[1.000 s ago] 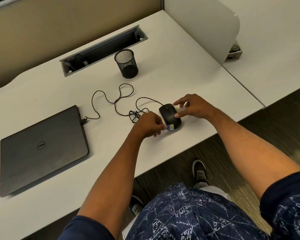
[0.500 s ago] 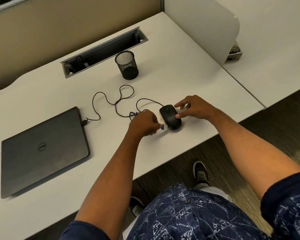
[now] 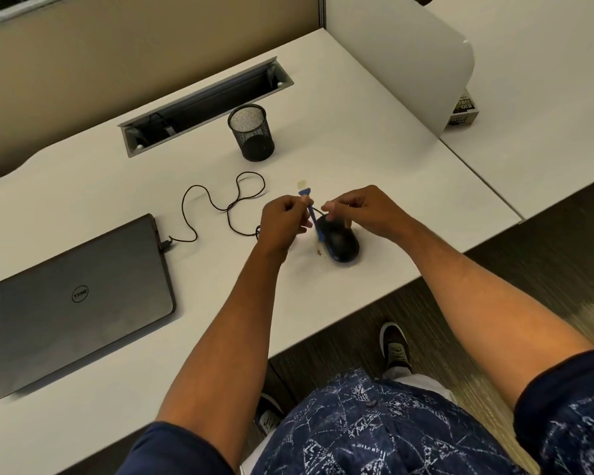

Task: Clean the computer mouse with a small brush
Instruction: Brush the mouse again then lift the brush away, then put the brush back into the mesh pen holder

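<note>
Between both hands, on white desk (image 3: 374,159): black mouse (image 3: 342,243), resting flat, just nearer than right hand's fingers and just right of left hand.

Left hand (image 3: 283,222): closed around blue brush (image 3: 312,214), fingers curled on handle. Brush tilted; pale bristle end up and beyond left hand's knuckles, lower end down against left flank of mouse. Whether lower end truly touches mouse: cannot tell.

Right hand (image 3: 364,209): fingers bent downward, tips on far end of mouse, narrow grip pinning it to desk. Thumb and forefinger tips close beside brush handle, contact with it unclear.

Just nearer than left hand's fingers, beside mouse: small speck of brownish debris (image 3: 319,250) on desk.

Left of left hand: black cable (image 3: 220,207), looped loosely across desk, running from behind left hand toward laptop (image 3: 83,299). Laptop closed, dark grey, well left of left hand and nearer desk edge, cable plugged into its right side.

Beyond left hand, well apart: black mesh cup (image 3: 251,133), upright. Farther beyond and left: open cable tray (image 3: 206,106) set into desk.

Far right of right hand: white divider (image 3: 402,60), with small printed box (image 3: 463,111) behind its near end, on neighbouring desk.

Below forearms: patterned blue shirt (image 3: 374,430), dark shoes (image 3: 395,347) on floor.
</note>
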Tool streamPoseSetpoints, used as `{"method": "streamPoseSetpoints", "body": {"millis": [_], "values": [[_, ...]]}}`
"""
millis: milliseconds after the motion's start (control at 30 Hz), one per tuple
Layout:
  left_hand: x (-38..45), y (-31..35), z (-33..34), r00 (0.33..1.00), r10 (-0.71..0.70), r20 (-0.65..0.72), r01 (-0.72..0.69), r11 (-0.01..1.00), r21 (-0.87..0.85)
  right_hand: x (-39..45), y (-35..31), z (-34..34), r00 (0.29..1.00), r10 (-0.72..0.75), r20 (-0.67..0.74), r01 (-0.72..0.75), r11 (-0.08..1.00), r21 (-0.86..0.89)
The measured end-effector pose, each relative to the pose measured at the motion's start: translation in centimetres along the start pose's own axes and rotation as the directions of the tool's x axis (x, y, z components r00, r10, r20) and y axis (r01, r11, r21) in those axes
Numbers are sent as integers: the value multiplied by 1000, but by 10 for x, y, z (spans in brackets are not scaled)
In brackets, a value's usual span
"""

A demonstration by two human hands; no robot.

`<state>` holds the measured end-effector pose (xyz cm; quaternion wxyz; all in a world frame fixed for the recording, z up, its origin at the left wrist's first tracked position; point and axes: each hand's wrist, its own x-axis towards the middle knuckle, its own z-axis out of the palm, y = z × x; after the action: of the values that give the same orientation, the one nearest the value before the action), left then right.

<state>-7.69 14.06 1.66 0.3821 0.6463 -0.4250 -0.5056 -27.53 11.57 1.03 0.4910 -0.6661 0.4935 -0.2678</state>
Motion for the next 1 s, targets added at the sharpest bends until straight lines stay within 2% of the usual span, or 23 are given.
{"method": "streamPoseSetpoints", "body": {"millis": [133,267,400,500,600,667,733,833,1000], "values": [[15,6,3,996,-59,-64,45,979,-199,12,-14,8,999,-40,35,40,999,-14],[29,11,2,982,-109,-156,56,949,-311,26,-24,15,999,-41,-29,42,999,15],[44,14,-3,970,-168,-177,86,914,-397,39,-30,20,994,-47,-99,40,997,-71],[54,19,-10,969,-131,-208,39,917,-396,52,-39,21,977,-51,-205,33,995,-89],[65,26,-17,929,-4,-369,-66,982,-177,72,-53,18,948,-103,-302,60,987,-151],[75,32,-23,840,114,-531,-115,993,31,89,-66,14,921,-157,-358,97,979,-181],[84,40,-31,764,255,-593,-164,965,203,108,-80,8,895,-238,-378,152,958,-244],[100,46,-43,749,430,-505,-189,868,459,137,-100,3,878,-345,-331,204,897,-393],[120,44,-53,842,437,-317,-118,723,681,176,-116,4,892,-393,-225,191,777,-600]]}}
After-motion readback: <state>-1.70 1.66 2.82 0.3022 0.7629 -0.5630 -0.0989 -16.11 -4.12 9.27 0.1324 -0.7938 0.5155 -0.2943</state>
